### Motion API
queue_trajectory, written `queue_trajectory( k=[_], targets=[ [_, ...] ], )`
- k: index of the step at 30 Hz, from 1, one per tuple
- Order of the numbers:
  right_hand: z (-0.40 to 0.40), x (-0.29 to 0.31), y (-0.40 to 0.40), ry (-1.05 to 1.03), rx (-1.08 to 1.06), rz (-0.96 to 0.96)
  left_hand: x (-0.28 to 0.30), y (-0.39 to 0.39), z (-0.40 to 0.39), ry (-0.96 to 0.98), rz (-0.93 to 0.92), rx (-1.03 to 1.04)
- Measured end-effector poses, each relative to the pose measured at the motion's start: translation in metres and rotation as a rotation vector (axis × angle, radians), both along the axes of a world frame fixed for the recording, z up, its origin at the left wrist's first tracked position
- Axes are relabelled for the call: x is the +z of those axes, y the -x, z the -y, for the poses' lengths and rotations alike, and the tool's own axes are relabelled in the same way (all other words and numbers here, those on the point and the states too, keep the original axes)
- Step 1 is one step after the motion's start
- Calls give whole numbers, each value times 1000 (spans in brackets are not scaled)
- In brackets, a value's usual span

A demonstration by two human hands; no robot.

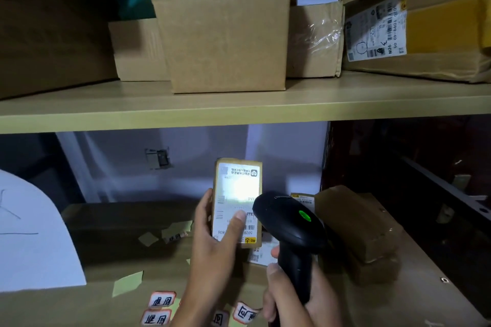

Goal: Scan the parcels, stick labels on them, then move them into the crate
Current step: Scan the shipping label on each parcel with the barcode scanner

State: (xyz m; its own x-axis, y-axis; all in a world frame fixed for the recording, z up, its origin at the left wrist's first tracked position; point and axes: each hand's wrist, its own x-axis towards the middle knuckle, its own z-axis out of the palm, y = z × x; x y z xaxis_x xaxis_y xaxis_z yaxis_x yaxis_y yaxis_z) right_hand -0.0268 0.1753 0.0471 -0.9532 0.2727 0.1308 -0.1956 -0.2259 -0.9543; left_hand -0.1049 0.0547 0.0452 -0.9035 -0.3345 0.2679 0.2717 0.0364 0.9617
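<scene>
My left hand [212,241] grips a small cardboard parcel [237,194] upright, its white shipping label facing me and my thumb lying across the label's lower part. My right hand [289,297] grips the handle of a black barcode scanner [289,223]. The scanner's head points at the label from the right, a green light glows on top, and a bright patch lights the label's middle. White labels with orange borders [162,300] lie on the shelf surface below my hands. No crate is in view.
Brown parcels [358,228] are stacked to the right on the lower shelf [414,297]. Yellow paper scraps [127,283] litter the surface, and a white sheet [34,241] stands at left. The upper shelf [239,109] holds several cardboard boxes [225,34].
</scene>
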Motion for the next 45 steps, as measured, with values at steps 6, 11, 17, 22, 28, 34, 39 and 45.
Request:
queue_trajectory(
  k=[6,11,17,22,28,34,39,45],
  targets=[
    [5,-11,4,51,-13,32,9,-1,5,-666,134,-184],
    [7,0,28,-3,-119,-59,8,-21,-8,-782,59,-267],
    [-9,20,42,-40,-43,-29,0,-49,-23,-747,119,-368],
    [-28,34,49,26,91,-8,-9,-66,-3,-692,178,-448],
    [-42,36,56,-21,156,-53,-15,-59,36,-574,198,-471],
    [-40,35,58,-170,176,-68,-17,-56,38,-241,129,-352],
    [-36,33,61,-161,143,-87,-31,-19,33,-216,136,-238],
    [-16,30,57,-265,135,-128,-18,22,19,-251,103,-152]
  ],
)
